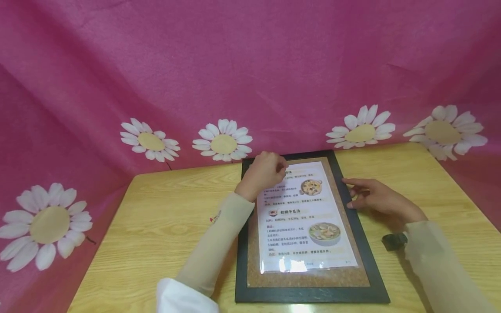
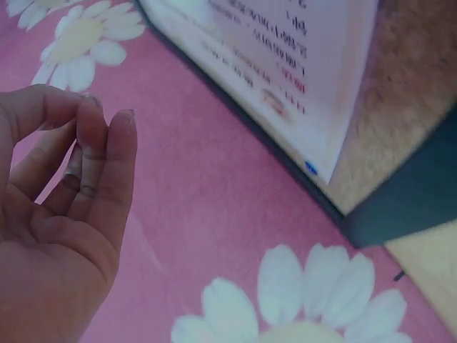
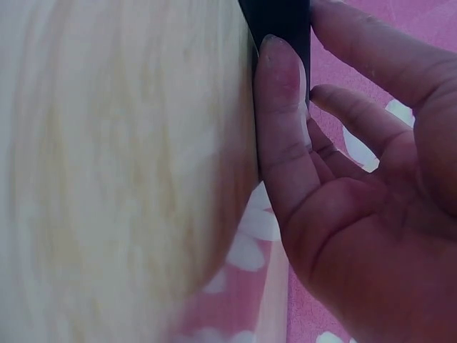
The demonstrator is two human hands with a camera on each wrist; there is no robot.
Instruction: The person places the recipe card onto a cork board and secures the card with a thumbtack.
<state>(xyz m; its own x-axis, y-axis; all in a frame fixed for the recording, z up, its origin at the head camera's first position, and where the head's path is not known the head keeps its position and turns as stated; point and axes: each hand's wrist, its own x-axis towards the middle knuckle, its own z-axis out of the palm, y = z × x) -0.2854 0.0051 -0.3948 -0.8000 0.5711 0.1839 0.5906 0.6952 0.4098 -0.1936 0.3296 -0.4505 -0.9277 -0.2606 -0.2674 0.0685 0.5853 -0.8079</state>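
Over the framed board (image 1: 309,279), the left hand (image 1: 263,174) curls its fingers together.

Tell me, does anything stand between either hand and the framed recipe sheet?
Nothing visible does. The right hand touches the right edge of the black frame. Seen from above, the left hand is over the upper left of the recipe sheet; I can't tell whether it touches.

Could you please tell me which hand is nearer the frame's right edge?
Right: the right hand touches that edge; the left hand is over the upper left of the frame.
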